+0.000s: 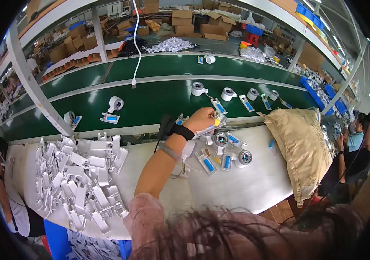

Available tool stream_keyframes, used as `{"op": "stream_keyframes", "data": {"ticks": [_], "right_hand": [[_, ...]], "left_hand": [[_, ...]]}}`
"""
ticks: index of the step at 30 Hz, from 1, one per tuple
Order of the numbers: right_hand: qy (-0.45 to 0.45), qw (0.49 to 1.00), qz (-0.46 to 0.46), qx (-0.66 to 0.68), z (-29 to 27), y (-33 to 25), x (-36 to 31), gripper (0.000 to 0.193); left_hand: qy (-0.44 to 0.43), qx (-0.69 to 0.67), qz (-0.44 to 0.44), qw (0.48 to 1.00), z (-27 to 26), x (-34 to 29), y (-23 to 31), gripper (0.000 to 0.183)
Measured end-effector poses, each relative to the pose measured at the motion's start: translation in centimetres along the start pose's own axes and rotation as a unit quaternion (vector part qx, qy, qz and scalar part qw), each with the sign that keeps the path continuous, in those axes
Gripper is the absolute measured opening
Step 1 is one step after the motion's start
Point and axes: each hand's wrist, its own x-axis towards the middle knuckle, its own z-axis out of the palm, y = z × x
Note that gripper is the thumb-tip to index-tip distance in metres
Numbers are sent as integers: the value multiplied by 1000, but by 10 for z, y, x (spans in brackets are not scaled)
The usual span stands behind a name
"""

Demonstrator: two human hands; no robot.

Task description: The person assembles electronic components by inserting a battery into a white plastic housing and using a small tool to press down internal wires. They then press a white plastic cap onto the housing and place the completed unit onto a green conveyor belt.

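Observation:
My left hand point(201, 121), a black band on its wrist, reaches over the far edge of the white table. Its fingers are curled closed around a whitish, translucent part point(214, 128) with a yellow patch; most of that part is hidden by the hand. Just below it lie round white units with dark lens-like faces point(245, 157), wired to flat holders with a blue cell point(209, 164). My right arm point(368, 186) stretches out at the right rim, and its hand lies outside the picture.
White plastic housings point(81, 182) are heaped at the left, above a blue bin point(57, 240). A tan sack point(300, 147) stands at the right. Behind the table, a green conveyor point(150, 102) carries several wired units. A white cable point(137, 43) hangs down. Other people work at both sides.

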Motion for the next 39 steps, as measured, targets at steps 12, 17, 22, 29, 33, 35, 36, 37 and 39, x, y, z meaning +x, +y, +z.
{"op": "stream_keyframes", "data": {"ticks": [12, 17, 22, 29, 33, 35, 36, 37, 39], "right_hand": [[2, 876, -358, 323, 346, 131, 96, 46], [-90, 774, -400, 483, 413, 148, 86, 33], [-157, 727, -444, 499, 438, 153, 73, 14], [-332, 623, -368, 605, 485, 149, 58, 18], [-287, 662, -401, 565, 514, 134, 54, 28], [-316, 686, -275, 594, 528, 131, 55, 31], [-317, 686, -280, 592, 527, 130, 56, 31], [-317, 692, -293, 579, 524, 130, 56, 30], [-322, 699, -306, 561, 525, 133, 58, 30]], "left_hand": [[-81, 98, 21, 992, 10, -89, 105, 41], [-119, 0, -60, 991, 30, -107, 115, 45], [-231, 107, -107, 961, 47, -97, 118, 41], [-258, 414, -144, 861, 71, -111, 127, 38], [-54, 611, -195, 765, 96, -135, 77, 36], [24, 552, -234, 800, 106, -134, 71, 37], [64, 509, -208, 833, 105, -140, 61, 42], [68, 510, -210, 831, 101, -147, 49, 42], [129, 340, -93, 927, 97, -154, 37, 49]]}}
